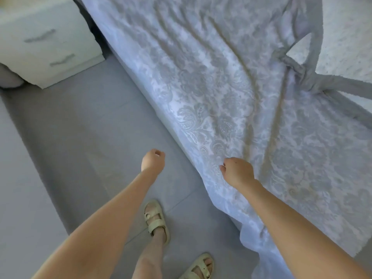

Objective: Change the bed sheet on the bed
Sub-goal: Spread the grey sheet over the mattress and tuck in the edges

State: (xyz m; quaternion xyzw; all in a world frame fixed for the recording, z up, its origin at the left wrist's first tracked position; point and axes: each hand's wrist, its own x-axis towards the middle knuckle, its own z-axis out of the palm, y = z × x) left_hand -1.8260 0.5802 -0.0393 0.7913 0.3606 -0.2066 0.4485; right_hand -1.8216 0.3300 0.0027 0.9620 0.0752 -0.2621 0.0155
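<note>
nightstand [40, 43]: blurred, cut by left edge | bed sheet [221, 97]: cut off

Soft, cool daylight, fairly dim, no hard glare. Source can't be told. Far up and left of the left hand [153, 160] the nightstand [48, 43] is smeared by motion blur, handles streaked. Sheet [221, 87] pattern is sharpest just beyond the right hand [237, 172], blurring toward the far end. Folds beyond that hand carry soft shadow lines (low contrast). Wide-angle bending: the bed edge curves, forearms balloon toward the bottom corners. Floor [80, 137] left of the left hand sits in dull shade.
</note>
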